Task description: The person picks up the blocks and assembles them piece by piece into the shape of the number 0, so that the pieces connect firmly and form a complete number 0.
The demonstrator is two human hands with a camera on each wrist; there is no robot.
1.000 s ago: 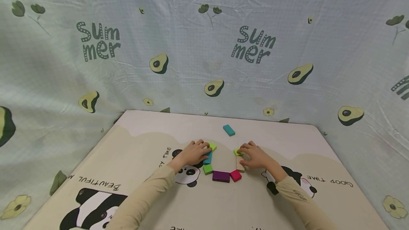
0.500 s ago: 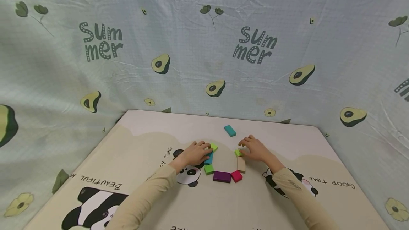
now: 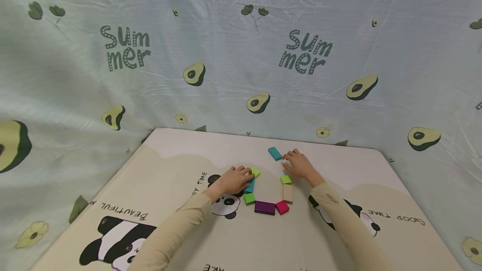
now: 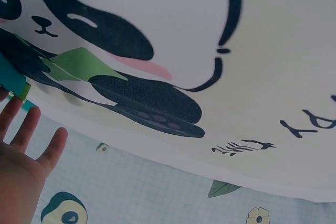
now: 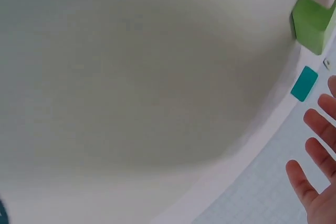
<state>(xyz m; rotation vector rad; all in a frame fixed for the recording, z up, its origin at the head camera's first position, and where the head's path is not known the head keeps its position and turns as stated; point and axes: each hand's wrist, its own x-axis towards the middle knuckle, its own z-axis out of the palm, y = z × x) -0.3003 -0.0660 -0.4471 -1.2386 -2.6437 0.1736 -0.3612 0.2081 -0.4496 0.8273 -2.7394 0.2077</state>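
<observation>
My left hand [image 3: 234, 180] rests its fingers on the blue block [image 3: 249, 186] and the lime block [image 3: 255, 172] at the left end of a U-shaped row. In the left wrist view its fingers look extended beside the blue block [image 4: 11, 76]. To the right, my right hand [image 3: 300, 165] hovers with nothing in its fingers, just right of a loose teal block [image 3: 275, 153]. Its spread fingers show in the right wrist view, near the teal block [image 5: 304, 83]. A second lime block [image 3: 285, 180] caps the row's right end, touching a plain wooden block [image 3: 288, 193].
The row's lower curve has a green block [image 3: 249, 198], a purple block [image 3: 265, 208] and a crimson block [image 3: 282, 207]. Everything lies on a panda-printed tabletop [image 3: 241, 246]. A patterned curtain [image 3: 218, 32] hangs behind the far edge.
My right hand has let go of the right lime block and moved up and away toward the teal block. The left hand stays at the row's left end.
</observation>
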